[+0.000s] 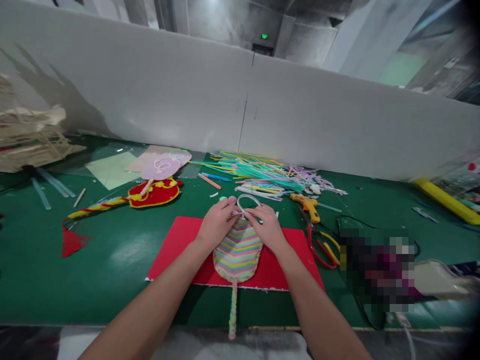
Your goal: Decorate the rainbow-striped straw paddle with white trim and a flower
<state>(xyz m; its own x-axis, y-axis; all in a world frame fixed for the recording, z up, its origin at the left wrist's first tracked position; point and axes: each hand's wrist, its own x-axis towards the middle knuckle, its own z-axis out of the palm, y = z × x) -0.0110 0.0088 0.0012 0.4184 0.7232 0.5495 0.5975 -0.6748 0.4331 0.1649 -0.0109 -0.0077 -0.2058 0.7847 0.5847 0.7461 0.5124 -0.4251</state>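
Note:
A striped pastel fan (239,250) made of fuzzy pipe cleaners lies on a red board (180,245), its twisted handle (233,310) pointing toward me past the board's edge. At the fan's top, my left hand (218,222) is closed in a pinch. My right hand (268,226) is closed too, its fingers close to the left ones. Between them a pale pipe cleaner (248,196) bends up into a loop. Small pink and green rounded pieces show by my left fingertips. The fingers hide exactly where the pipe cleaner meets the fan.
Behind the board lies a pile of loose pipe cleaners (255,170). To the right are a yellow glue gun (310,207) and red-handled pliers (318,252). A red and yellow fan (155,195) with a tassel and a purple fan (163,167) lie left. A white partition (168,95) stands behind.

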